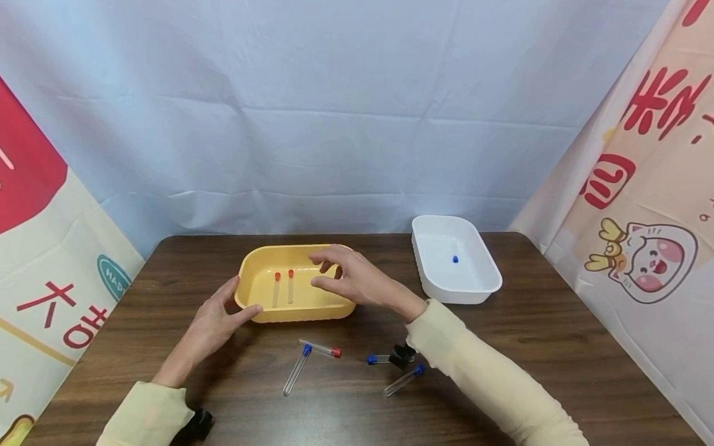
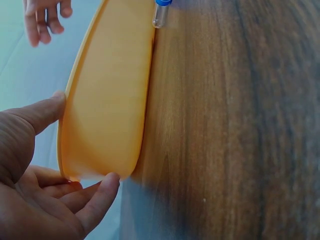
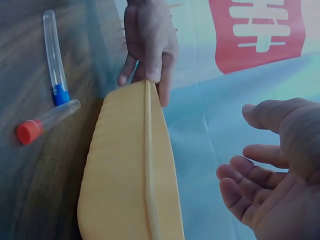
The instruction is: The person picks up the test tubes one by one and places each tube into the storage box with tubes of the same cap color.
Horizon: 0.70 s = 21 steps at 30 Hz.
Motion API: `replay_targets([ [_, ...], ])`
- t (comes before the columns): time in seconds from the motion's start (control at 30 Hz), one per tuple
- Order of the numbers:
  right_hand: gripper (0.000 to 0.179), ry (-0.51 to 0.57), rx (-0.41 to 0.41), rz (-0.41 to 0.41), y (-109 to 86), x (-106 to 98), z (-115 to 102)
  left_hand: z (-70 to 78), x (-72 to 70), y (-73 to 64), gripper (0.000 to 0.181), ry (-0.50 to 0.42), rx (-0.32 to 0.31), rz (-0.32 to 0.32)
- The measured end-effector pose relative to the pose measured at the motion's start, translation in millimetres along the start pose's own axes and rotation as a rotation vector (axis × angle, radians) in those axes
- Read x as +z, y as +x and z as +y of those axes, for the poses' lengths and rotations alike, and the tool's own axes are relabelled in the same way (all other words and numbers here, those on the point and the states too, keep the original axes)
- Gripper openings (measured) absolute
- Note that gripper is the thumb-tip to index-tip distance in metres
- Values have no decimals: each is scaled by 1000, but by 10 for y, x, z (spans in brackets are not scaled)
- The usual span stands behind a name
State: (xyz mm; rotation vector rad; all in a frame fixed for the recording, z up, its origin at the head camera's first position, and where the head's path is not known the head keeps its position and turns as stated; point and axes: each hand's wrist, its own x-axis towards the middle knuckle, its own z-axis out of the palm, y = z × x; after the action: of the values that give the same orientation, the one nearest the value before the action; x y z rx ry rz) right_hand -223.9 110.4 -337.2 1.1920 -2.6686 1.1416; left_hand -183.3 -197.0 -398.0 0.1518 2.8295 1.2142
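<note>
A yellow tray [image 1: 304,314] stands on the table, with two red-capped test tubes [image 1: 277,288] lying in it. At the tray's left end, my left hand [image 1: 214,322] grips its corner; the thumb lies on the near rim and the fingers bend round the outer side. Above the right part of the tray hovers my right hand [image 1: 357,277], its fingers loosely bent and apart from the thumb, holding nothing. In front of the tray, a red-capped test tube [image 1: 320,348] touches a blue-capped test tube [image 1: 296,371]. Two more blue-capped tubes [image 1: 403,381] lie near the right forearm, one partly hidden by the black wrist camera.
A white tray [image 1: 457,296] stands at the back right with a small blue cap [image 1: 455,259] in it; whether a clear tube joins it is hard to see. Pale cloth [image 1: 334,155] hangs behind the brown table [image 1: 546,347], and printed sheets hang at both sides.
</note>
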Motion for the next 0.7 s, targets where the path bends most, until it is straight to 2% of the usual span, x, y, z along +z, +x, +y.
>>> replay_targets([
  [0.3, 46, 36, -22, 39, -252, -52, -58, 12, -6, -8, 93, -11, 15, 12],
  [0.7, 36, 43, 26, 55, -576, 15, -42, 10, -9, -8, 94, -1, 19, 6],
])
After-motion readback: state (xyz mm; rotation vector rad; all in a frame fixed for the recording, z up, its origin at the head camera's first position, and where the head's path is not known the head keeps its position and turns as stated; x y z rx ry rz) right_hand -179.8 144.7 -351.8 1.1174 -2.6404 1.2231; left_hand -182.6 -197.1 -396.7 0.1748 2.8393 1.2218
